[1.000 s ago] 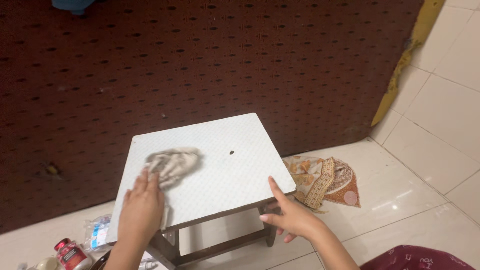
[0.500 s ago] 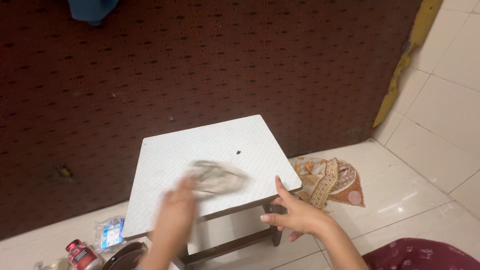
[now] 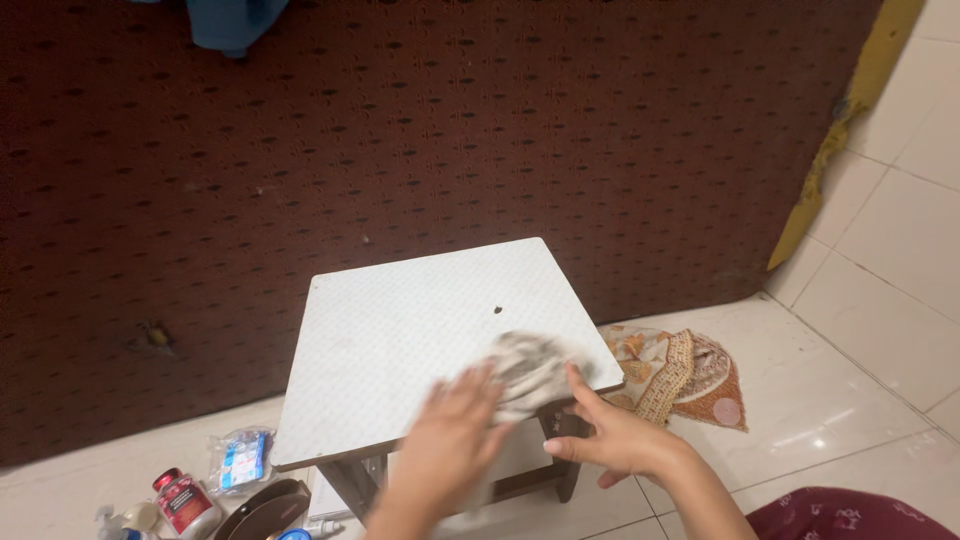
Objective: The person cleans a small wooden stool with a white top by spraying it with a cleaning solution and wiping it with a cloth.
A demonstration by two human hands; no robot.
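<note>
Looking down, we see a dark maroon patterned carpet [image 3: 400,130] filling the upper frame from nine to two o'clock, with pale floor tiles [image 3: 880,300] at three o'clock. On the tiles stands a small white-topped table [image 3: 400,330], near the middle. Just beside its right edge, at four o'clock, lies a folded orange patterned cloth [image 3: 690,375]. Our left hand [image 3: 450,445], blurred, lies flat with fingers spread on a crumpled grey rag [image 3: 530,365], pressing it to the tabletop near the front right corner rather than clasping it. Our right hand [image 3: 610,435] grips the table's front right edge, thumb up beside the rag. At seven o'clock sit a clear packet [image 3: 238,460] and a red-capped bottle [image 3: 185,500].
</note>
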